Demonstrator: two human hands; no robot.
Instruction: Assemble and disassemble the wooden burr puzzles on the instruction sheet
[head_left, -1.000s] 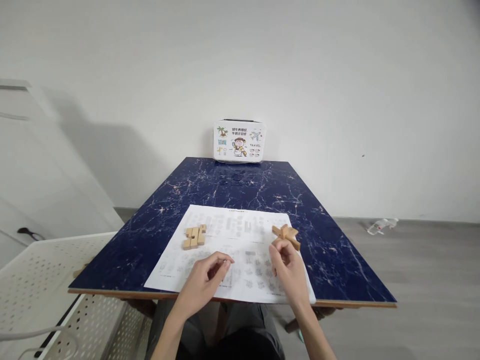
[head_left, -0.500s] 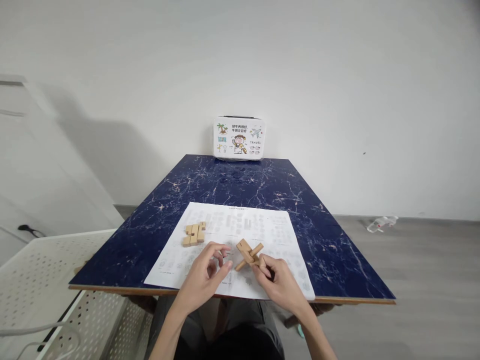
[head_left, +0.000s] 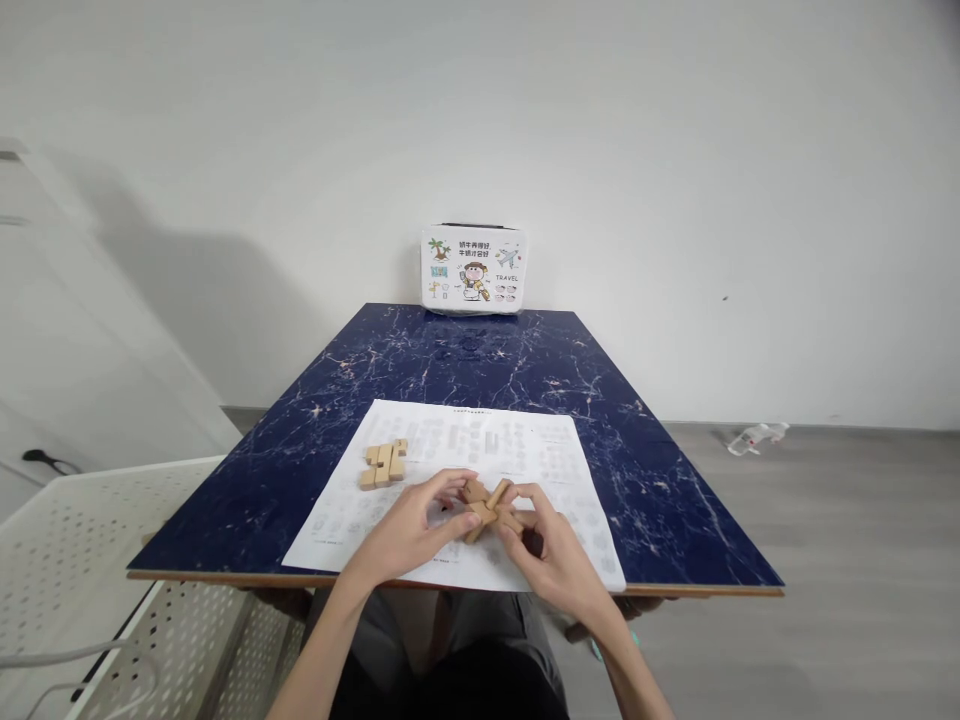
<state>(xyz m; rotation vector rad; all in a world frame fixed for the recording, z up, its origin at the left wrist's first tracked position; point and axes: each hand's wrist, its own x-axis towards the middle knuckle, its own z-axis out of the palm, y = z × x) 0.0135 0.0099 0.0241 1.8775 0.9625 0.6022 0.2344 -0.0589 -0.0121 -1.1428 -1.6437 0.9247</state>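
Between my hands is a cross-shaped set of interlocking wooden puzzle pieces (head_left: 485, 512), just above the printed sheet (head_left: 352, 535). My left hand (head_left: 420, 525) pinches its left end with thumb and fingers. From the other side, my right hand (head_left: 551, 545) grips the right end, its index finger against the slanted stick. Fingers hide parts of the pieces, so how they fit together is not fully visible. Left of my hands, several loose notched wooden blocks (head_left: 384, 465) lie grouped on the sheet.
The sheet lies on a dark blue marbled table (head_left: 480, 360). A white case with cartoon prints (head_left: 474, 272) leans on the wall at the far edge. White perforated shelving (head_left: 82, 520) stands left of the table. A clear plastic item (head_left: 757, 438) lies on the floor at right.
My left hand has moved right and closed on the wooden puzzle pieces, where before it was open beside them. My right hand keeps its hold, with the index finger now extended along the stick.
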